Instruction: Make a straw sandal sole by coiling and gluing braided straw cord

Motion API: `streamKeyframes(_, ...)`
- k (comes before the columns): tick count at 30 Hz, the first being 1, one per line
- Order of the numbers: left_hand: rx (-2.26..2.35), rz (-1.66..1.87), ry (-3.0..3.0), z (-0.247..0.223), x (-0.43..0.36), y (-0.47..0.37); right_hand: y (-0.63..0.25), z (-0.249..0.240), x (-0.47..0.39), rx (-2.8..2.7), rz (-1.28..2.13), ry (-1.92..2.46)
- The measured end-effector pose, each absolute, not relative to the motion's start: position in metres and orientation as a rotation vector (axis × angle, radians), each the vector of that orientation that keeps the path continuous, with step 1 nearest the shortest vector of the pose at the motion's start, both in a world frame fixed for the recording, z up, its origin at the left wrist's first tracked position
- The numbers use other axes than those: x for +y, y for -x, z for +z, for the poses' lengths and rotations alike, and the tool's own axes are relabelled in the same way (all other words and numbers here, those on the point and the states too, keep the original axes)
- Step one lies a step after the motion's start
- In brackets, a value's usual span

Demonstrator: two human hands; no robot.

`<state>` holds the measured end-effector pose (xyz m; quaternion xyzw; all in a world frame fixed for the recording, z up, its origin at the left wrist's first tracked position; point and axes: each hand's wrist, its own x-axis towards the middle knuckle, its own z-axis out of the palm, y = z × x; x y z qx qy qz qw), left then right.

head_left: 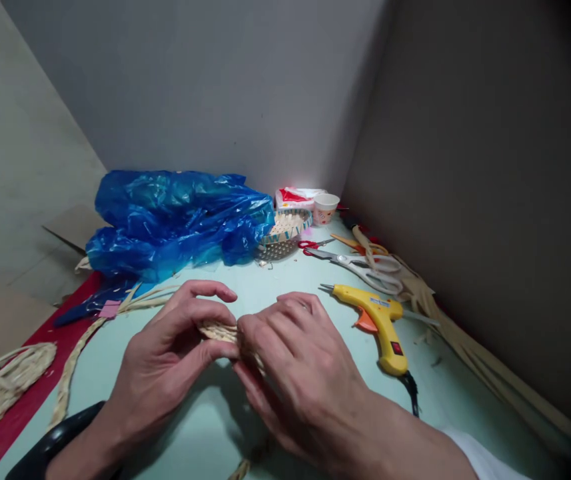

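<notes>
A small piece of braided straw (219, 331) is held between both hands above the pale green table (200, 427). My left hand (165, 363) pinches its left end between thumb and fingers, with one finger lifted free. Fingers of my right hand (298, 357) are closed round the other end and hide much of it. Below the hands, near the bottom edge, a short bit of braid (240, 469) shows; whether it joins the held piece I cannot tell. To the right of my right hand lies a yellow hot glue gun (372, 307) with an orange trigger.
A blue plastic bag (175, 220) bulges at the back left beside a woven basket (288, 230) and a paper cup (325, 209). Grey-handled scissors (365, 267) and red scissors (315, 245) lie behind the glue gun. Straw strips (458, 353) run along the right wall; braided straw (12, 387) lies left.
</notes>
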<state>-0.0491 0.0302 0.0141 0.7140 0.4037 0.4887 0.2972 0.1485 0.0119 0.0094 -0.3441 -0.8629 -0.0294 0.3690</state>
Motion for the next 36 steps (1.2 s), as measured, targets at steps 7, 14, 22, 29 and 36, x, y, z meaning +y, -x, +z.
streamKeyframes(7, 1.140, 1.400, -1.735, 0.011, 0.024, 0.035, -0.149, -0.007, 0.015, -2.170, -0.214, 0.882)
streamKeyframes(14, 1.180, 1.141, -1.631, 0.010, 0.027, 0.042, -0.154, -0.002, 0.018, -2.200, -0.231, 1.000)
streamKeyframes(22, 1.304, 1.001, -1.641, 0.008, 0.034, 0.038, -0.155, -0.007, 0.021, -2.310, -0.249, 0.983)
streamKeyframes(29, 1.268, 0.974, -1.490, 0.004, 0.030, 0.036, -0.154, -0.011, 0.019, -2.260, -0.105, 0.935)
streamKeyframes(36, 1.218, 0.934, -1.444, -0.009, 0.040, 0.038, -0.154, -0.019, 0.022, -2.285, -0.048, 1.051)
